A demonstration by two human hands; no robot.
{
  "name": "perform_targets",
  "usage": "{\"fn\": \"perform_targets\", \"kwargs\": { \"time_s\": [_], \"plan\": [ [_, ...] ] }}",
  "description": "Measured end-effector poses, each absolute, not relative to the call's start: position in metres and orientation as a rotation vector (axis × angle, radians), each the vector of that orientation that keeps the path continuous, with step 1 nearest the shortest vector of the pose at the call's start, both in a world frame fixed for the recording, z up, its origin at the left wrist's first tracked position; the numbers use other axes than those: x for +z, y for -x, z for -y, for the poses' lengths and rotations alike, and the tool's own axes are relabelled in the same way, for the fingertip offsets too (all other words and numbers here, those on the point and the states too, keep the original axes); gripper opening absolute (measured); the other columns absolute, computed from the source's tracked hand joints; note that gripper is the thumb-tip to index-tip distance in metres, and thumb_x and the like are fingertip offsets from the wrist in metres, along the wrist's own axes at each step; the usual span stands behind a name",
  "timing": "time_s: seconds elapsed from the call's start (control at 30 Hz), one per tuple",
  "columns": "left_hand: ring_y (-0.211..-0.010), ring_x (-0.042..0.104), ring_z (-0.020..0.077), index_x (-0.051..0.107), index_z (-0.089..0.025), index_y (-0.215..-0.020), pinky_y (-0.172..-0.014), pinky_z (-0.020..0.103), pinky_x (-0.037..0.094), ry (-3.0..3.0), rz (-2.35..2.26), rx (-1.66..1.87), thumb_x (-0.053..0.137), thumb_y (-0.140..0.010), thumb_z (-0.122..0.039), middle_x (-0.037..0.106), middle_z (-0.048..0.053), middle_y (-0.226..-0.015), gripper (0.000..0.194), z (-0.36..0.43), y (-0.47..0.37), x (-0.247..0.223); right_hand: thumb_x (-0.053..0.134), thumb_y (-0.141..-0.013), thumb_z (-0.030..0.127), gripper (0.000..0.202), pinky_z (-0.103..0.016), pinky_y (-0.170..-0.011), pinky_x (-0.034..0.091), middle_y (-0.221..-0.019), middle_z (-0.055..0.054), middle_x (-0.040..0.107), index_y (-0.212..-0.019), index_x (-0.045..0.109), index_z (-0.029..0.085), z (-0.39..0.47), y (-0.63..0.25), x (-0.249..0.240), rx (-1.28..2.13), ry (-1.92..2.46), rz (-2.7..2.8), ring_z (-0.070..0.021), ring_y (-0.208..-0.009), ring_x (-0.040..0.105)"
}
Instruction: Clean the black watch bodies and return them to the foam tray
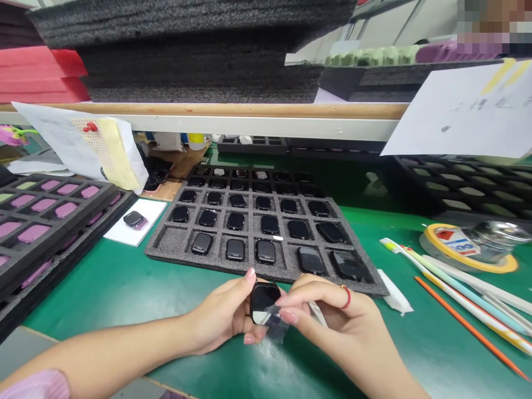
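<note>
My left hand (226, 316) holds a black square watch case (264, 296) by its edges, its dark face turned up. The fingers of my right hand (328, 310) pinch a clear film (276, 327) at the lower right of the case. A crumpled whitish piece (318, 314) shows under my right palm. Just beyond my hands lies a grey foam tray (166, 244) with rows of similar black watch cases; its front left compartment holds none. A small white strip (277, 238) rests on the tray.
Left, foam trays (103, 194) of purple pieces and a watch on a white pad (149, 213). Right, yellow tape (440, 249), toothbrushes (457, 282), an orange stick (469, 327) and a white tube (394, 293). Above the tray runs a shelf edge (249, 123) with hanging papers.
</note>
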State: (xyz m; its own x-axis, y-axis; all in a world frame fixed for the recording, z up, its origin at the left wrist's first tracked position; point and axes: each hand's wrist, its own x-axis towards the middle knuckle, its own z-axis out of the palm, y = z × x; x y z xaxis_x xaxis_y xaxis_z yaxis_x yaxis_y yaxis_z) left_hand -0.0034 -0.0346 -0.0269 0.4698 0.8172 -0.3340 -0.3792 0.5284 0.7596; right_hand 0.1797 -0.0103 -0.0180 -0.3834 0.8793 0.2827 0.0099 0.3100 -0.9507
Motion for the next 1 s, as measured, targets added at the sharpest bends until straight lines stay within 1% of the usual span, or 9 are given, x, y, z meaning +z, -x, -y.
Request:
{"fn": "perform_targets", "kwargs": {
  "time_s": [0.07,0.27,0.37,0.47,0.57,0.67,0.73,0.83,1.0],
  "plan": [
    [-0.05,0.045,0.0079,0.069,-0.009,-0.095,-0.047,0.022,0.029,-0.672,-0.762,0.799,0.059,-0.084,-0.069,0.055,0.002,-0.067,0.062,0.035,0.003,-0.027,0.077,-0.079,0.018,0.009,-0.023,-0.054,0.053,-0.065,0.0,0.07,-0.079,0.079,0.027,0.011,-0.179,-0.017,1.11,0.813,1.736,-0.0131,-0.057,0.063],
    [-0.046,0.042,0.0075,0.065,-0.011,-0.082,-0.046,0.022,0.028,-0.673,-0.735,0.796,0.059,-0.084,-0.07,0.053,-0.001,-0.057,0.059,0.037,0.002,-0.029,0.072,-0.082,0.012,0.015,-0.023,-0.051,0.052,-0.069,0.001,0.072,-0.086,0.076,0.027,0.01,-0.176,-0.021,0.844,0.764,1.859,-0.0129,-0.058,0.064],
    [-0.046,0.043,0.0082,0.06,-0.013,-0.079,-0.046,0.022,0.029,-0.651,-0.754,0.795,0.062,-0.082,-0.07,0.054,-0.001,-0.056,0.057,0.037,0.001,-0.03,0.07,-0.083,0.008,0.021,-0.026,-0.055,0.053,-0.071,0.001,0.071,-0.093,0.072,0.027,0.01,-0.176,-0.024,0.659,0.709,1.949,-0.0136,-0.06,0.063],
    [-0.044,0.041,0.0077,0.059,-0.014,-0.082,-0.045,0.022,0.027,-0.664,-0.782,0.798,0.062,-0.079,-0.073,0.053,-0.001,-0.055,0.059,0.037,0.0,-0.031,0.069,-0.083,0.007,0.035,-0.029,-0.061,0.053,-0.074,0.001,0.069,-0.111,0.067,0.028,0.013,-0.176,-0.027,0.467,0.728,1.988,-0.0151,-0.063,0.063],
    [-0.044,0.037,0.0058,0.062,-0.012,-0.088,-0.046,0.022,0.023,-0.691,-0.823,0.809,0.061,-0.078,-0.075,0.051,-0.003,-0.058,0.064,0.038,0.0,-0.03,0.068,-0.084,0.008,0.049,-0.029,-0.059,0.052,-0.077,0.0,0.065,-0.127,0.061,0.03,0.019,-0.175,-0.029,0.289,0.77,1.99,-0.0158,-0.063,0.061],
    [-0.049,0.038,0.0049,0.06,-0.013,-0.087,-0.047,0.021,0.024,-0.726,-0.848,0.832,0.06,-0.079,-0.076,0.055,-0.001,-0.07,0.063,0.039,-0.001,-0.032,0.066,-0.087,0.009,0.055,-0.028,-0.057,0.051,-0.072,0.002,0.061,-0.135,0.055,0.032,0.023,-0.172,-0.033,0.368,0.736,2.04,-0.0151,-0.062,0.059],
    [-0.054,0.042,0.0056,0.058,-0.015,-0.085,-0.048,0.02,0.025,-0.774,-0.855,0.852,0.057,-0.082,-0.075,0.057,0.001,-0.077,0.06,0.04,-0.001,-0.034,0.067,-0.09,0.016,0.057,-0.026,-0.056,0.052,-0.074,0.002,0.06,-0.141,0.05,0.033,0.024,-0.171,-0.036,0.512,0.701,2.066,-0.0152,-0.064,0.059],
    [-0.052,0.04,0.0054,0.054,-0.017,-0.083,-0.046,0.02,0.024,-0.822,-0.878,0.872,0.057,-0.083,-0.073,0.055,-0.002,-0.075,0.056,0.042,-0.002,-0.037,0.071,-0.089,0.026,0.059,-0.024,-0.057,0.053,-0.08,0.001,0.059,-0.143,0.048,0.032,0.023,-0.169,-0.04,0.622,0.672,2.094,-0.0148,-0.067,0.059],
    [-0.049,0.034,0.004,0.049,-0.018,-0.083,-0.045,0.019,0.022,-0.845,-0.882,0.896,0.062,-0.079,-0.073,0.059,0.0,-0.077,0.057,0.041,-0.002,-0.033,0.076,-0.077,0.013,0.055,-0.022,-0.062,0.055,-0.076,0.004,0.061,-0.126,0.056,0.03,0.021,-0.169,-0.037,0.729,0.751,2.053,-0.013,-0.065,0.06]
  ]
}}
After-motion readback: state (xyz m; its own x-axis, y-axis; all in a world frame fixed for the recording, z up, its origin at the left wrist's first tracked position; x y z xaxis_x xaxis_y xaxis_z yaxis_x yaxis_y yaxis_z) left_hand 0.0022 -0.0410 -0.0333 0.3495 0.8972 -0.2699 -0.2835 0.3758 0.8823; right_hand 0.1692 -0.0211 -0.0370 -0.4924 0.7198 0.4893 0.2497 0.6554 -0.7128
